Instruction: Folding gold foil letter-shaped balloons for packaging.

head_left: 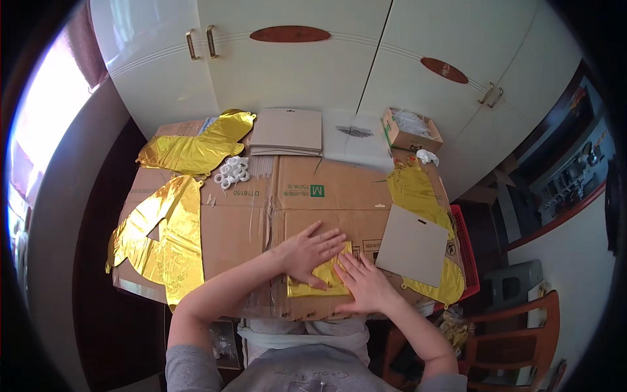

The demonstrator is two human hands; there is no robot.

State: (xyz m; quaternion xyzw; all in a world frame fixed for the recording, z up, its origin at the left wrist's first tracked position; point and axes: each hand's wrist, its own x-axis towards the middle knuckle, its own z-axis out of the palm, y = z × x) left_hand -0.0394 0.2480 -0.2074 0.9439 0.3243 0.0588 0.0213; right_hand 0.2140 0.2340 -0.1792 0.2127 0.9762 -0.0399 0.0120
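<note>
My left hand point(309, 255) lies flat, fingers spread, on a small folded piece of gold foil point(332, 273) near the table's front edge. Beside it, my right hand point(364, 282) also rests with stretched fingers on the foil's right side. The two hands cover much of the piece. A grey-beige card point(413, 247) with a slot near its top edge lies just right of my right hand. It partly covers a flat gold foil balloon point(415, 186). On the left, another deflated gold foil balloon point(185, 228) is spread out.
Flattened cardboard point(238, 222) covers the table. Farther back are more gold foil point(189, 153), white rolls point(232, 172), stacked cards point(286, 130), a clear plastic sheet point(356, 145) and a box of plastic bags point(411, 129). A red basket point(467, 255) and wooden chair point(545, 313) stand right.
</note>
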